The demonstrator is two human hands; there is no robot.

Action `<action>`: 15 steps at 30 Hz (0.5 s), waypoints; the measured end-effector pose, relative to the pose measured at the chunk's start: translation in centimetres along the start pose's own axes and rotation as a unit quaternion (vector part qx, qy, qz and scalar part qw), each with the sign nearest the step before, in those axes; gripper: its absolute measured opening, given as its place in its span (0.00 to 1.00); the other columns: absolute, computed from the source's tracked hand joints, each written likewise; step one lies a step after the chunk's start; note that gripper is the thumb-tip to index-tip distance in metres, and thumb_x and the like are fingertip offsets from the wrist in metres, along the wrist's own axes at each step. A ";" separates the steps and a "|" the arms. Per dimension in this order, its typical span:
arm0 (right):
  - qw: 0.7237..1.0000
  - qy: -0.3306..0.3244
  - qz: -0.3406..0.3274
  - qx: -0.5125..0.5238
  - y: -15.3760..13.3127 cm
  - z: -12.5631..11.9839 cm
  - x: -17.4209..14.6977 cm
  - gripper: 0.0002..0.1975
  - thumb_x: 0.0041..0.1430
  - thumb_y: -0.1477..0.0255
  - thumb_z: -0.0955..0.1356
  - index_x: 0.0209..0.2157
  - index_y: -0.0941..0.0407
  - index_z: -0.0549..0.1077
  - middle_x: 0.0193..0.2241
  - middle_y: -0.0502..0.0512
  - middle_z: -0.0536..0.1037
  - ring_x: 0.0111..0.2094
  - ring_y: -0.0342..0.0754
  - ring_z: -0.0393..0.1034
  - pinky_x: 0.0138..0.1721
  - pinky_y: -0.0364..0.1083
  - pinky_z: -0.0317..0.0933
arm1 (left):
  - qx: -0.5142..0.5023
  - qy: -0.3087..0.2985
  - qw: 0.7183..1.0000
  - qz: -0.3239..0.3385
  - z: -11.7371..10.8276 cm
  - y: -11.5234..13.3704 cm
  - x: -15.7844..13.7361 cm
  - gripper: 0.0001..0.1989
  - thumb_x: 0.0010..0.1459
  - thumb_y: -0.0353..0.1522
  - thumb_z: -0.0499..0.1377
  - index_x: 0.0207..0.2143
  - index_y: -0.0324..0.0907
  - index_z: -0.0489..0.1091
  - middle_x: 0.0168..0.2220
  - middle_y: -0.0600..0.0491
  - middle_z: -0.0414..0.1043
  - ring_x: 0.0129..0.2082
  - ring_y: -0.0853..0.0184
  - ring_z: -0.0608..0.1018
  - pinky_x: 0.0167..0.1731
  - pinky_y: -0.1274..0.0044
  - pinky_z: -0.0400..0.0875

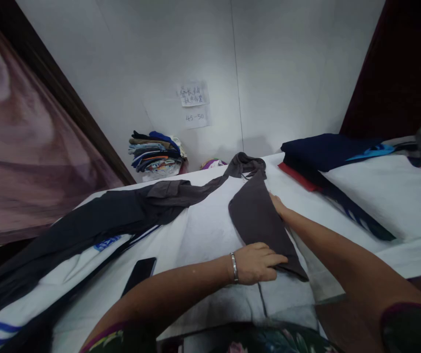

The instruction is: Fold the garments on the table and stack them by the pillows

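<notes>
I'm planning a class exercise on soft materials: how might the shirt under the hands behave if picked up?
The shirt would probably flop, since its outstretched sleeve lies bent and rumpled. It is likely light for its spread, as the cloth looks thin. The dark sleeve laid across it may swing loose, since no fastening shows there.

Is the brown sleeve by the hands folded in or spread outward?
Folded in: the brown sleeve lies over the white body, with the left hand at its lower end.
</notes>
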State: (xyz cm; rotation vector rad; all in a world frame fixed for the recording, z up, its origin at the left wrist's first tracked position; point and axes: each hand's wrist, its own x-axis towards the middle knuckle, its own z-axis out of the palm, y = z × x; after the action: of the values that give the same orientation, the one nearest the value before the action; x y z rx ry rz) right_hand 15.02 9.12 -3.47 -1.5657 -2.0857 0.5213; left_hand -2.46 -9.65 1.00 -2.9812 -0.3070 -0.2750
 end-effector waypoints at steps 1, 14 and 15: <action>0.999 0.008 0.007 0.042 0.1 -0.4 0.1 0.25 0.54 0.65 0.68 0.55 0.50 0.68 0.52 0.50 0.74 0.52 0.53 0.65 0.53 0.48 0.58 | 0.010 -0.003 1.000 -0.006 -0.2 0.1 -0.1 0.16 0.63 0.31 0.47 0.30 0.45 0.73 0.55 0.53 0.68 0.47 0.67 0.73 0.51 0.72 0.61; 0.957 -0.020 0.167 0.238 0.4 -2.3 -1.1 0.32 0.52 0.75 0.68 0.59 0.61 0.61 0.21 0.50 0.73 0.19 0.42 0.66 0.22 0.42 0.63 | -0.081 0.024 0.993 -0.084 -1.8 0.7 -0.5 0.13 0.53 0.24 0.51 0.39 0.42 0.69 0.50 0.51 0.71 0.52 0.66 0.69 0.51 0.73 0.61; 0.960 -0.013 0.168 0.226 0.5 -2.3 -1.4 0.31 0.53 0.76 0.66 0.60 0.60 0.60 0.21 0.49 0.73 0.19 0.42 0.65 0.22 0.41 0.62 | -0.098 0.026 0.990 -0.096 -1.8 0.9 -0.5 0.14 0.51 0.23 0.51 0.40 0.43 0.69 0.50 0.51 0.71 0.52 0.66 0.69 0.51 0.73 0.61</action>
State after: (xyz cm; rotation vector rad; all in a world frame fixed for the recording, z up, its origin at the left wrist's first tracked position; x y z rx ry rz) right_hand 17.08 7.99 -2.13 -1.6321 -1.5669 1.0578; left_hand -3.01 -10.93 2.53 -3.1316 -0.5967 -0.4248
